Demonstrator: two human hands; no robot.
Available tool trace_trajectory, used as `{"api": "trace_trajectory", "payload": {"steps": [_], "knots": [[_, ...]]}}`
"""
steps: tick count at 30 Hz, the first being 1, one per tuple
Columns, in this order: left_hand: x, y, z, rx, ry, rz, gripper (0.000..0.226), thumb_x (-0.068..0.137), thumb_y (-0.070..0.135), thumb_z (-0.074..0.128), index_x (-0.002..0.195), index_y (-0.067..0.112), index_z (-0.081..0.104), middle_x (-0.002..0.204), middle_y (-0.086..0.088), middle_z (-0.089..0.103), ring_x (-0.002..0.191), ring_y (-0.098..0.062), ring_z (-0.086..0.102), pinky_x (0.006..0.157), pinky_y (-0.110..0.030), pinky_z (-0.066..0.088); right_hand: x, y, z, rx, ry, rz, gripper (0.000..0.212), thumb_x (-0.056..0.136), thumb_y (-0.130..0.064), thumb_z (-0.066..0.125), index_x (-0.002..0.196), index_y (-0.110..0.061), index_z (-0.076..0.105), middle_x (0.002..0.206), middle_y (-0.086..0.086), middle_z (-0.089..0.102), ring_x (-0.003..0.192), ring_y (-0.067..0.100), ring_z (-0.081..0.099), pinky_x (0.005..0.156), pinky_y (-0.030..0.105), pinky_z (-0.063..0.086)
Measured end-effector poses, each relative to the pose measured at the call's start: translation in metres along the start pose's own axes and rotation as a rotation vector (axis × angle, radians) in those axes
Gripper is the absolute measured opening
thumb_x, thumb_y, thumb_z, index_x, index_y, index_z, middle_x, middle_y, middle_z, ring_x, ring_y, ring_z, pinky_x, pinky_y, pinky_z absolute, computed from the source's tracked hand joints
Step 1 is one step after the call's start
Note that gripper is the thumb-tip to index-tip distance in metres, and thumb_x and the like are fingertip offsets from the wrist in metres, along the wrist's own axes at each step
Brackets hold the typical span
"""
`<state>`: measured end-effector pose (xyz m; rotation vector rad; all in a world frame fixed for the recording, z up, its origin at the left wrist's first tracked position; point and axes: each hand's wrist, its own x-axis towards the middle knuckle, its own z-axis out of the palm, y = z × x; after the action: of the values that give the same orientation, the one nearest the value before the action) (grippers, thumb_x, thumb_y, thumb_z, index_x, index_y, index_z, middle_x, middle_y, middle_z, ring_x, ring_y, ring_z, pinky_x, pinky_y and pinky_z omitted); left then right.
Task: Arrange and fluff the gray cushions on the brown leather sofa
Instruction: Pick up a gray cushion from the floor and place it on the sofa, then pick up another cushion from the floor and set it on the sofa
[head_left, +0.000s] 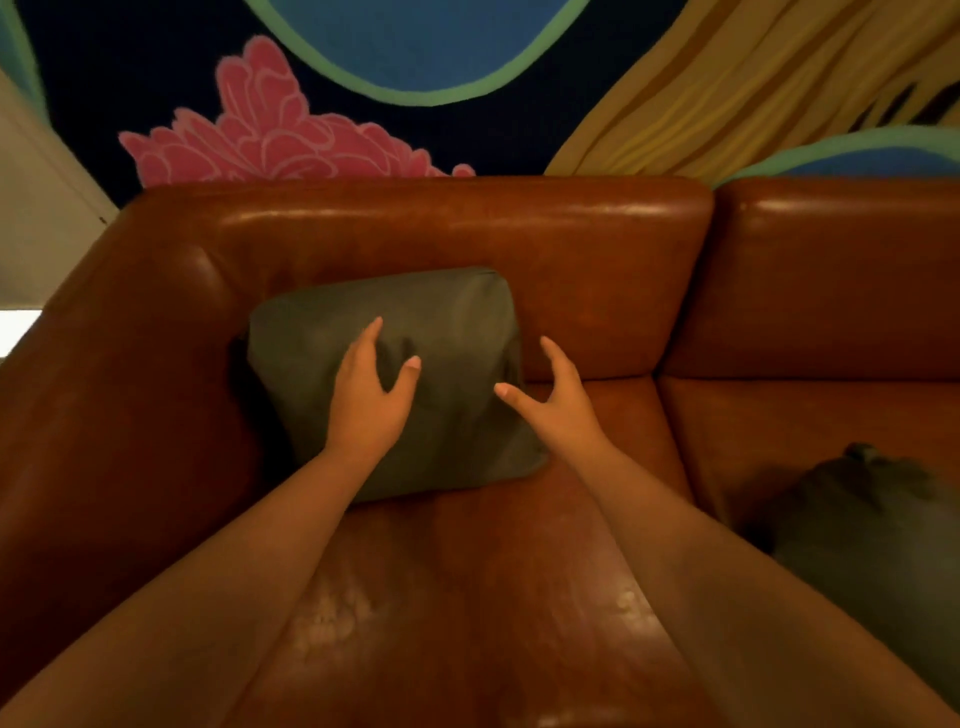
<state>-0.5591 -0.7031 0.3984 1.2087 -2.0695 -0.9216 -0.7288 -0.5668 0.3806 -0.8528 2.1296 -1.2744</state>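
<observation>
A gray cushion (447, 338) leans against the backrest in the left corner of the brown leather sofa (467, 234). My left hand (366, 395) rests flat on the cushion's front face, fingers spread and thumb apart. My right hand (553, 400) hovers open at the cushion's right edge, thumb pointing toward the fabric, holding nothing. A second gray cushion (872, 525) lies slumped on the right seat section, partly cut off by the frame edge.
The sofa's left armrest (119, 389) rises beside the first cushion. A seam splits the seat into two sections at about (670, 415). Behind the sofa is a wall mural (270, 130) with a pink flower, blue shapes and yellow streaks.
</observation>
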Motion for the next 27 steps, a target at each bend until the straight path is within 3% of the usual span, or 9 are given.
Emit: {"api": "trace_trajectory", "payload": {"steps": [4,12,19,24,27], "knots": [[-0.023,0.047,0.021,-0.030,-0.148,0.073,0.058,0.092,0.042,0.055,0.144,0.021,0.038,0.146,-0.001,0.044,0.135,-0.013,0.039,0.106,-0.024,0.028,-0.035,0.004,-0.052,0.043,0.039,-0.026,0.086,0.081,-0.042,0.073,0.150,-0.027,0.024,0.156,-0.007,0.025,0.142,0.009,0.023,0.114,0.029,0.027],[-0.090,0.132,0.091,-0.099,-0.388,0.128,0.058,0.092,0.047,0.051,0.144,0.026,0.038,0.146,0.001,0.044,0.134,-0.013,0.039,0.109,-0.032,0.032,-0.126,0.054,-0.177,0.036,0.171,0.092,0.077,0.084,-0.044,0.069,0.148,-0.032,0.028,0.155,-0.008,0.026,0.142,0.011,0.025,0.113,0.032,0.031],[-0.172,0.219,0.193,-0.062,-0.546,0.186,0.055,0.094,0.042,0.052,0.144,0.023,0.038,0.148,0.000,0.041,0.136,-0.016,0.037,0.107,-0.032,0.031,-0.183,0.118,-0.286,0.022,0.261,0.181,0.075,0.084,-0.043,0.069,0.147,-0.030,0.031,0.154,-0.008,0.028,0.141,0.009,0.025,0.109,0.024,0.025],[-0.228,0.243,0.269,-0.027,-0.641,0.067,0.062,0.090,0.050,0.053,0.144,0.025,0.038,0.150,-0.004,0.038,0.138,-0.021,0.035,0.111,-0.036,0.029,-0.204,0.170,-0.360,-0.018,0.259,0.245,0.077,0.083,-0.038,0.072,0.147,-0.021,0.034,0.153,-0.002,0.033,0.140,0.012,0.030,0.108,0.021,0.025],[-0.248,0.235,0.304,0.002,-0.687,-0.043,0.078,0.082,0.066,0.053,0.146,0.028,0.033,0.152,-0.003,0.034,0.139,-0.022,0.032,0.113,-0.042,0.029,-0.199,0.195,-0.398,-0.102,0.190,0.260,0.080,0.082,-0.043,0.071,0.148,-0.022,0.030,0.155,-0.001,0.029,0.142,0.017,0.028,0.113,0.032,0.028]]}}
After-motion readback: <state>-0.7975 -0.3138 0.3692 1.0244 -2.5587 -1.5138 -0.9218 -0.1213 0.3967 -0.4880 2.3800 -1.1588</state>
